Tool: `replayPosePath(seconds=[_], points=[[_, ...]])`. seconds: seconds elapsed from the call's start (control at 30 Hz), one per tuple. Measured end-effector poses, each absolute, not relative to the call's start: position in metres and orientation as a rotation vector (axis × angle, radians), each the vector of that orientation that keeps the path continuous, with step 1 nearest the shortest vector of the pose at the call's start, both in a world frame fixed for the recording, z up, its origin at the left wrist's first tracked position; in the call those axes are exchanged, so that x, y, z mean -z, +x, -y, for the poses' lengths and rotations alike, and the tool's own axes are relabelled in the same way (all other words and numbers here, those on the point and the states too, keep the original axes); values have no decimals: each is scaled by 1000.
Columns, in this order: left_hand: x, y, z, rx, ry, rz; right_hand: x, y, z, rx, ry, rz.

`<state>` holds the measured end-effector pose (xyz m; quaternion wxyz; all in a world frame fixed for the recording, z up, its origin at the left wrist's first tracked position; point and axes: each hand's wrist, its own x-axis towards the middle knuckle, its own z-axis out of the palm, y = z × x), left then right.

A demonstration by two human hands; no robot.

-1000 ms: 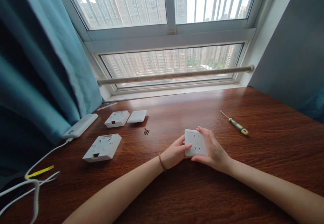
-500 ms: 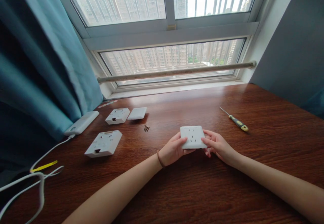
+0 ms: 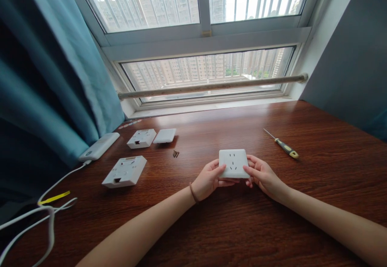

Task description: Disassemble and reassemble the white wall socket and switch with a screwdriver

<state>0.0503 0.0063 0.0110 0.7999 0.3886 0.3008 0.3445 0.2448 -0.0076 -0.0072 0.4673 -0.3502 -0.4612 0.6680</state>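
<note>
A white wall socket [image 3: 238,159] with several slots in its face is held between my two hands, tilted toward me above the table. My left hand [image 3: 211,177] grips its left edge, thumb on the front and fingers underneath. On the right edge, my right hand [image 3: 263,175] holds it the same way, with some fingertips showing below. The back of the socket is hidden. A screwdriver [image 3: 286,148] with a grey and yellow handle lies to the right, beyond my right hand. Several small screws [image 3: 175,154] lie to the left, past my left hand.
Two white mounting boxes [image 3: 125,171] and a white square plate [image 3: 165,135] lie on the left of the brown table [image 3: 193,234]. A white power bank [image 3: 99,147] with a cable [image 3: 62,179] sits by the blue curtain [image 3: 99,98]. A yellow strip [image 3: 55,197] lies near the cables.
The socket has shifted slightly right in view and its face is turned a little more toward me. Both hands keep hold of it. The other things on the table stay where they were.
</note>
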Motion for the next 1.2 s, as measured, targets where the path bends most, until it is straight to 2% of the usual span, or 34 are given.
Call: replayPosePath(seconds=[0.37, 0.83, 1.2], points=[[-5, 53, -3, -915, 899, -889, 8, 245, 8, -1580, -862, 1277], [-12, 43, 0, -1016, 860, -839, 11, 245, 4, -1645, -795, 1276], [-29, -129, 9, -1133, 893, -1281, 12, 245, 3, -1642, -827, 1310]])
